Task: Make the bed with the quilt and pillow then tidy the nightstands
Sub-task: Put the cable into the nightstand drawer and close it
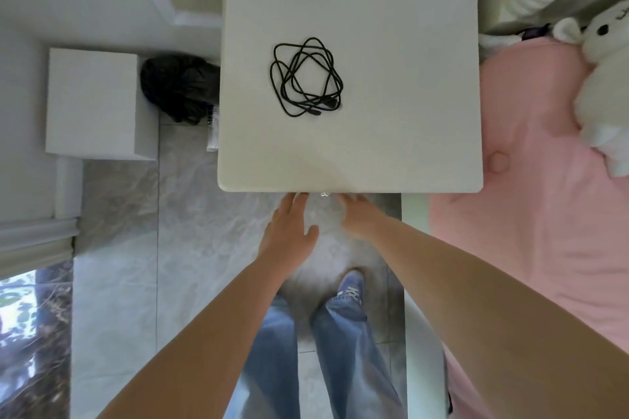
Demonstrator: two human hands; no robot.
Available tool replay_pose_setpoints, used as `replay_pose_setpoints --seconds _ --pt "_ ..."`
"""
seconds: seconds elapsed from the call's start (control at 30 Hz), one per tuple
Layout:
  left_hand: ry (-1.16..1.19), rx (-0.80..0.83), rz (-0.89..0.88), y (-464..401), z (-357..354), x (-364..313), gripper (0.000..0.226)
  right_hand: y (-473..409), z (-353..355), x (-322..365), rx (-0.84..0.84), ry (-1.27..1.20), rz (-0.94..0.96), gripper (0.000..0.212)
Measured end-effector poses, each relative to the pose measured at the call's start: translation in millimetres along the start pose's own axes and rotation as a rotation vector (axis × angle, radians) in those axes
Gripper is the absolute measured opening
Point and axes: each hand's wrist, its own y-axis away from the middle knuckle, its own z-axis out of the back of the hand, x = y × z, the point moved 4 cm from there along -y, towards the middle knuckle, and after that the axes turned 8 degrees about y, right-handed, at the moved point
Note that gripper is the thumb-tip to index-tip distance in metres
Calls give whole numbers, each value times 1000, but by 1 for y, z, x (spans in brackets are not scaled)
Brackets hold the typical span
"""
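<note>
1. Pale marbled floor tiles (pixel 119 282) fill the lower part of the head view, with a white wall and skirting on the left and a bed on the right.
2. A white nightstand (pixel 391 95) stands in the middle of the view, seen from straight above, its right edge just beside the bed.
3. A black cable (pixel 306 76) lies in a loose coil on the nightstand top, left of its centre and well apart from both hands.
4. The left hand (pixel 289 228) reaches toward the front edge of the nightstand with fingers straight and relaxed, holding nothing; its fingertips are at the edge.
5. The right hand (pixel 357 214) reaches to the same front edge just beside the left one, fingers extended, nothing visibly in its grasp; a small shiny knob (pixel 324 194) shows between the two hands, and I cannot tell whether either touches it.
6. A pink quilt (pixel 527 214) covers the bed, with a white plush toy (pixel 602 78) lying on it near the headboard.
7. A white box (pixel 92 102) sits left of the nightstand, with a black bag (pixel 177 85) between them.
8. Blue jeans and one blue shoe (pixel 350 287) show below the hands.
</note>
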Motion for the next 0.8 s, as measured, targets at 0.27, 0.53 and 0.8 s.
replay_pose_setpoints --seconds 0.27,0.53,0.8 --pt "-49 10 -30 -16 -25 17 78 -25 -22 -7 -49 -67 18 78" --pt "-142 24 -72 -27 -31 21 74 -48 -24 -11 -172 -105 -77 51" --pt "-134 -104 -114 -19 -31 7 67 -34 -21 -10 -200 -23 -2 63"
